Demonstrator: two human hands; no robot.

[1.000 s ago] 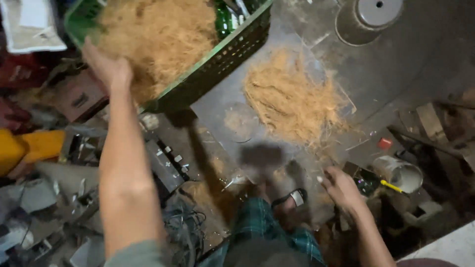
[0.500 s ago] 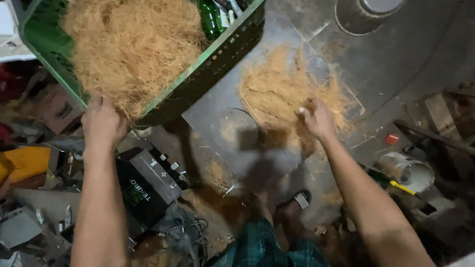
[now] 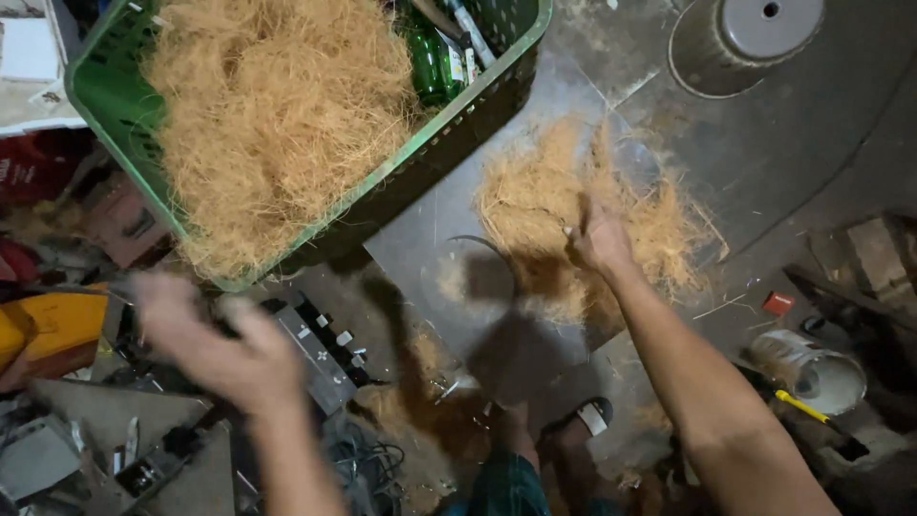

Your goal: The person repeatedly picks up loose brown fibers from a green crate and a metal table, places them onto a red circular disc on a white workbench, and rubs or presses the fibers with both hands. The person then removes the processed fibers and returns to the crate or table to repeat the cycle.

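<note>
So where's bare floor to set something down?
Bare floor lies right of the fibre pile, below the grey pot. A small patch sits between the crate and the pile. Left, around the left hand, is crowded with clutter.

left hand (image 3: pixel 224 349) off the green crate (image 3: pixel 115 115), lowered, right hand (image 3: pixel 600 239) deeper in fibre pile (image 3: pixel 535 205)

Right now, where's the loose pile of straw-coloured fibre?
In the head view the loose fibre pile lies right of centre on the grey floor slab, just right of the green crate, under the right hand.
</note>
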